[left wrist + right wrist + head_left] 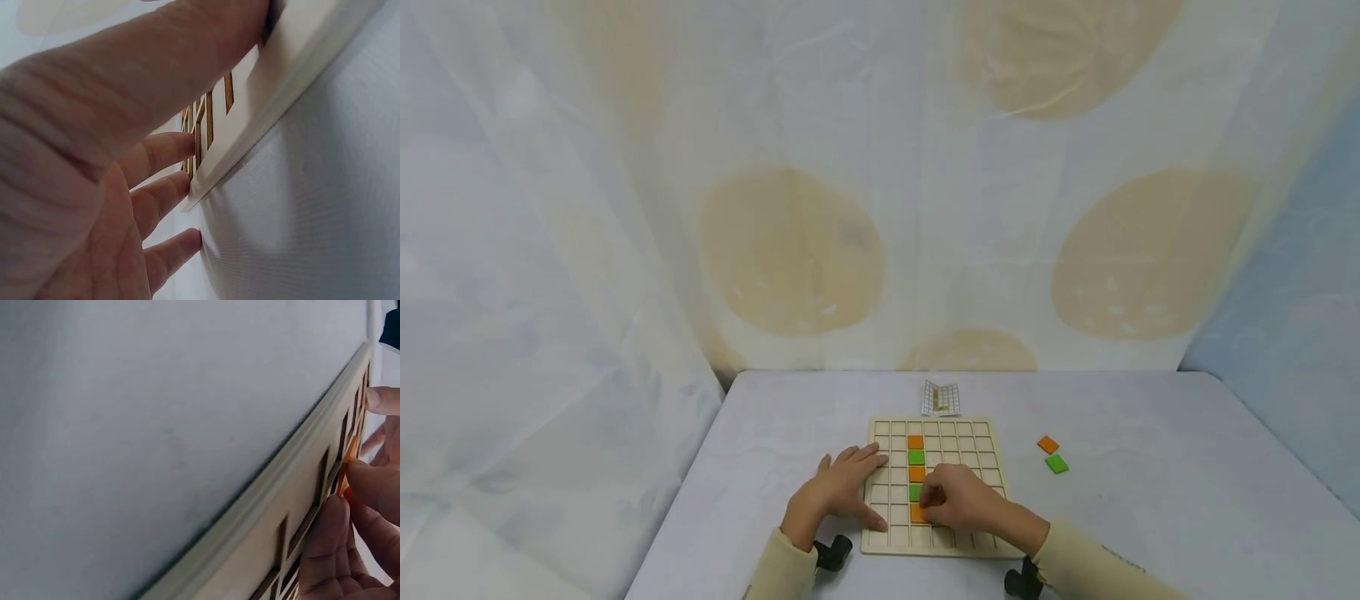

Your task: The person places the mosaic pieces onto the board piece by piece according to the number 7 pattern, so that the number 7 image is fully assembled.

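A pale wooden grid board (895,547) lies on the white table. One of its columns shows orange and green square tiles alternating, with an orange tile (915,442) at the far end and a green tile (916,457) below it. My right hand (962,497) pinches the nearest orange tile (352,450), which looks slightly tilted against its cell in the right wrist view. Fingers spread, my left hand (842,492) rests along the board's left edge, thumb and some fingertips touching the frame (275,94). My right fingers partly cover the green tile (916,492) beyond the pinched one.
Right of the board lie a loose orange tile (1048,445) and a loose green tile (1057,464), corners close together. A small folded card (941,398) printed with a coloured grid stands behind the board. Patterned curtains (880,275) enclose the table's back and sides.
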